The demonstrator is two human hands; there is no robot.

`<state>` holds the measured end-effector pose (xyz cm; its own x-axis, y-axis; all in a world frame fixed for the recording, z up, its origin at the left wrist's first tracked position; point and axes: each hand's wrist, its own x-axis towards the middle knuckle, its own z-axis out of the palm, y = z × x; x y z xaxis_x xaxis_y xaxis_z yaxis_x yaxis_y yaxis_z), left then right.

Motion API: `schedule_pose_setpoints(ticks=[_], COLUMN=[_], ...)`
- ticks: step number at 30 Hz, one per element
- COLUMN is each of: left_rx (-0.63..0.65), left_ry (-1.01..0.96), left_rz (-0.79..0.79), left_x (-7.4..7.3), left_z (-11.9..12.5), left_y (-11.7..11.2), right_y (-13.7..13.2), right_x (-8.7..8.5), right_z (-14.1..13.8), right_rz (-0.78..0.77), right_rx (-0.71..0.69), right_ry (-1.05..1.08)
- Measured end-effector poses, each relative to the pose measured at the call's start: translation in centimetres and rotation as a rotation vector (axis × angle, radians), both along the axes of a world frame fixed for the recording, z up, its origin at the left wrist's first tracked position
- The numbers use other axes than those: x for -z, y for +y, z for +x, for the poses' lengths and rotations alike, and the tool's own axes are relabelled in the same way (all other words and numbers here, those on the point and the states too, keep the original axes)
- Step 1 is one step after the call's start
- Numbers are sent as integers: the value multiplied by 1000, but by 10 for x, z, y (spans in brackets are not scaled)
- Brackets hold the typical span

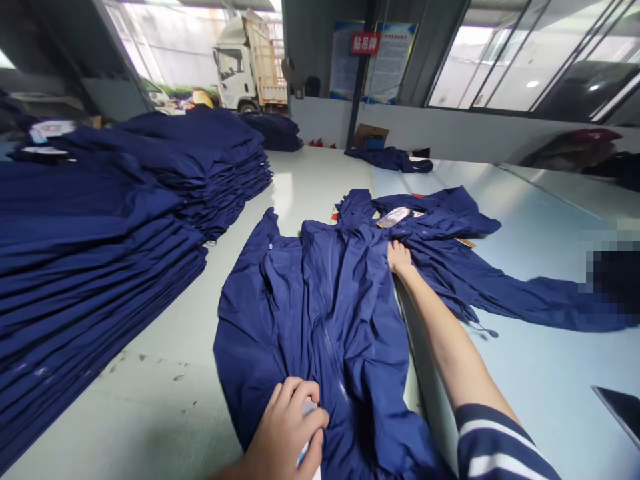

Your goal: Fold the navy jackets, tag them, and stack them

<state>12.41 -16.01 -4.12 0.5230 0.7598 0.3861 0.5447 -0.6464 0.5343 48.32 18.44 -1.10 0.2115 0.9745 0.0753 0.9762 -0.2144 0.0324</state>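
A navy blue jacket [325, 300] lies spread on the table in front of me, creased, with one sleeve to the left. At its right edge, my right hand [400, 257] is closed on the fabric, arm stretched forward. Near the jacket's lower part, my left hand [290, 427] curls around a small grey-and-white object [309, 407], mostly hidden by the fingers, so its kind does not show. Just beyond my right hand lies a second navy garment [450, 227] with a pale hang tag [393, 217] on it.
Tall stacks of folded navy garments [100, 220] line the table's left side. More dark clothing [390, 159] and a cardboard box [371, 135] are farther back. A gap between tabletops runs under my right arm. A dark flat device [620, 410] sits at the right edge.
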Motion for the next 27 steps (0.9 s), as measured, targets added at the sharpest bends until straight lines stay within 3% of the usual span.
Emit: schedule_pose_setpoints(ticks=[4,6,8,11,14,17,19,21,23,27], left_rx=[-75,-86,-69,-29,32,54,8,-43,-65,-102], left_ry=[-56,-49,-20,-21,-41,67,167,229,246,169], left_rz=[84,64,-29,-186,-230,-102,0,50,68,43], left_x=[24,26,17,-7,-26,-23,-14,-6,-4,-21], left_z=[8,10,11,5,-22,-68,-96,-111,-113,-99], left_y=[3,4,5,4,-3,-11,-12,-7,-1,7], right_y=[45,49,34,-31,-138,-246,-296,-323,-333,-345], right_x=[-16,-21,-24,-24,-25,-28,-29,-30,-29,-37], right_z=[0,-6,-11,-11,-4,-2,-9,-22,-37,-46], right_rz=[91,185,284,329,257,132,18,-69,-104,85], right_rx=[55,34,-79,-417,-691,-812,-884,-920,-886,-569], right_ry=[11,29,58,116,151,165,164,191,282,490])
